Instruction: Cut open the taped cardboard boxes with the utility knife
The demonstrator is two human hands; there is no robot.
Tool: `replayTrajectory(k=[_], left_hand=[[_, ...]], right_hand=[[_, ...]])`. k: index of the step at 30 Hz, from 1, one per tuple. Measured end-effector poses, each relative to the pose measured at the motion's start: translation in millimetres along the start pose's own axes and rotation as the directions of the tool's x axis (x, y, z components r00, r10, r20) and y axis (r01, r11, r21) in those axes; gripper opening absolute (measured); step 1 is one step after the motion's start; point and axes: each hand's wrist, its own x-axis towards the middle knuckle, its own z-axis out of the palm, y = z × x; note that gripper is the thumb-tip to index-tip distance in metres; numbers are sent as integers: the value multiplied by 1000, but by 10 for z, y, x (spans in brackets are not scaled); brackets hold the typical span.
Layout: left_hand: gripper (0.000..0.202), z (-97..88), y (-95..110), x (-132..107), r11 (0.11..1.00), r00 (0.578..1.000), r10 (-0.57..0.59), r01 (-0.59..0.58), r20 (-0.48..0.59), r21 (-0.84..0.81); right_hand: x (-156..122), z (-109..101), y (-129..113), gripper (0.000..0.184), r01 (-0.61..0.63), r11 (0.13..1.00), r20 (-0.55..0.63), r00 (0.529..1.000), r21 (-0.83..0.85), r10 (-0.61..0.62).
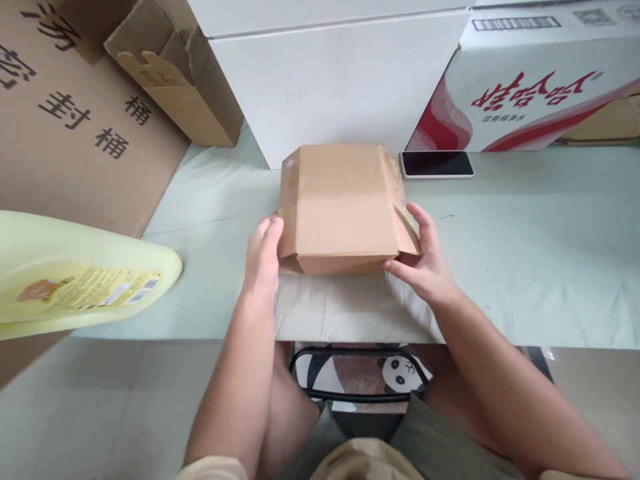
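A small brown cardboard box (343,200) lies on the pale green cloth in front of me, its folded flaps slanting down along the left and right sides. My left hand (264,253) presses on its left side, thumb along the edge and the other fingers partly hidden behind the flap. At the near right corner my right hand (424,260) grips the right flap, thumb at the front edge and a finger farther up the side. Inside that flap a dark gap shows. What the box contains is hidden.
Just beyond the box stands a large white carton (330,87). A phone (437,164) lies to its right, before a red-and-white printed carton (525,87). On the left are a yellow bottle (90,273), an open brown box (175,87) and a big printed carton (85,147).
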Motion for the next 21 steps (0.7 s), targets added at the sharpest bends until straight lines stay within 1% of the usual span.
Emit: replayTrajectory(k=[2,3,5,7,9,11,13,15,17,19,21], left_hand=[[43,6,57,-13,997,999,48,-50,-23,-61],[44,12,77,-22,993,998,63,-64,-14,-100],[47,32,97,-45,983,997,60,-52,42,-179],[50,56,90,-63,978,994,38,-15,105,-206],[54,74,67,-68,981,990,-3,30,141,-191],[58,80,47,-58,985,989,-29,52,142,-162],[54,73,44,-45,993,994,-12,25,110,-115],[44,53,61,-39,998,997,36,-32,63,-63],[35,16,87,-43,999,999,41,-40,33,-31],[30,-43,112,-51,999,1000,-8,8,17,-51],[26,-112,128,-51,994,998,-54,56,22,-96]], right_hand=[[1,16,-9,106,18,1000,-30,999,-12,-19],[2,26,-11,105,22,1000,-43,999,-3,-23],[6,45,-6,106,19,999,-58,998,32,-17],[14,59,7,105,22,999,-74,997,45,-18],[27,59,28,102,63,998,-126,990,6,-62],[39,46,50,99,99,993,-191,975,-65,-110],[42,25,64,98,92,989,-232,966,-119,-118],[33,4,69,95,58,991,-240,967,-123,-87],[20,-13,68,83,45,995,-241,968,-94,-66],[14,-25,69,64,50,995,-247,967,-85,-69],[20,-33,73,51,60,993,-269,959,-104,-87]])
